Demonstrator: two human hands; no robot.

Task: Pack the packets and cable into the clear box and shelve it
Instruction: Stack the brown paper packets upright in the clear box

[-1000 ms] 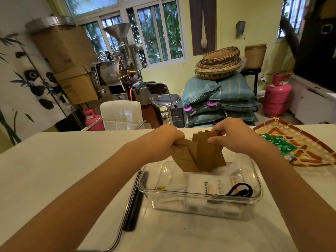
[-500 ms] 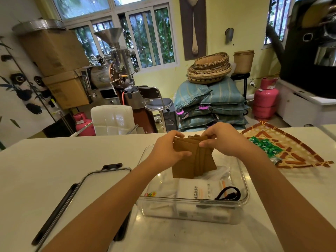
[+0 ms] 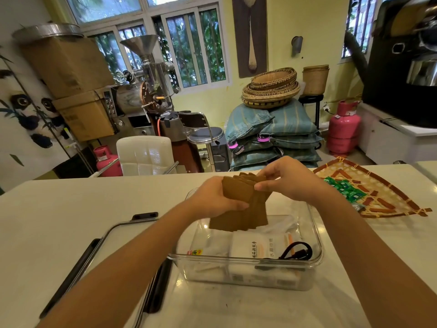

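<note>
A stack of brown paper packets (image 3: pixel 241 209) hangs upright over the clear box (image 3: pixel 241 259), held from both sides. My left hand (image 3: pixel 212 200) grips its left edge and my right hand (image 3: pixel 286 181) pinches its top right corner. Inside the box lie white packets (image 3: pixel 255 247) and a coiled black cable (image 3: pixel 298 252) at the right end. The packets' lower edges are just above the box's contents.
The box's clear lid with black clips (image 3: pixel 99 252) lies on the white table to the left. A woven bamboo tray (image 3: pixel 383 200) with green sachets (image 3: pixel 345 190) sits at the right. Beyond the table are a white chair, sacks, baskets and gas cylinders.
The fanned brown packets have been squared into a tighter stack, and both hands have shifted slightly over the box. The view tilted, revealing more of the lid.
</note>
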